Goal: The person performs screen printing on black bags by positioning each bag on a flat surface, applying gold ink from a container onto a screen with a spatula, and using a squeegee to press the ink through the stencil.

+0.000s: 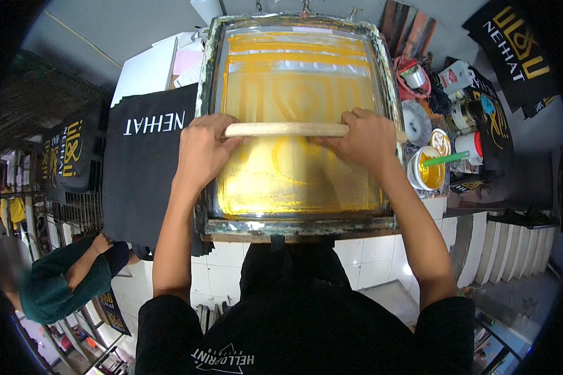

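Note:
A framed printing screen (pixel 209 125) lies flat in front of me, its mesh smeared with yellow-gold ink. Across its middle lies a wooden-handled squeegee (pixel 288 129). My left hand (pixel 203 147) grips the squeegee's left end and my right hand (pixel 363 140) grips its right end, fingers curled over the handle. The blade edge is hidden under my hands and the handle.
A stack of black printed garments (pixel 147 169) lies left of the screen. Right of it stand a tub of yellow ink with a green stick (pixel 426 172) and several jars and tins (pixel 463 112). Another person in a green sleeve (pixel 62 284) works at lower left. White tiled counter front (pixel 369 256) below.

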Available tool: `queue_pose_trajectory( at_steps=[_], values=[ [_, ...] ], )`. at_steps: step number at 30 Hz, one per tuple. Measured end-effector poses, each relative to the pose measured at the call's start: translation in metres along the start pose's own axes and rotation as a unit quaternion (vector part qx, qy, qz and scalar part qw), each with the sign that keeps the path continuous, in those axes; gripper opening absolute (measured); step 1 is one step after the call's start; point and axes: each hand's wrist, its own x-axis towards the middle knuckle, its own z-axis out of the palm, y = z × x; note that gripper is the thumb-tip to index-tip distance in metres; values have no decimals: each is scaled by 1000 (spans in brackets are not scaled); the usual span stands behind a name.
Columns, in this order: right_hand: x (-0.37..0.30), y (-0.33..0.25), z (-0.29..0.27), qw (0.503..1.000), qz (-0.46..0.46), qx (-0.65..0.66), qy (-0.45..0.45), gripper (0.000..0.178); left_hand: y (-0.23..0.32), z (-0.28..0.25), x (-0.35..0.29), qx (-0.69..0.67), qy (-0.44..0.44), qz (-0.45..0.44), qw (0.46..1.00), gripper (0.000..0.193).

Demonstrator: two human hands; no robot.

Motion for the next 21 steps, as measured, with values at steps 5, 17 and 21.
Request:
queue_pose_trajectory(
  at_steps=[5,17,21],
  values=[
    [-68,-16,-1,997,-44,30,58,43,29,-14,-64,3,-36,-13,999,25],
    [-150,-39,1,988,-76,81,104,30,-4,17,-181,17,44,-28,998,141],
    [-148,-43,-31,989,-64,80,104,37,-17,5,-189,55,134,29,989,142]
  ],
)
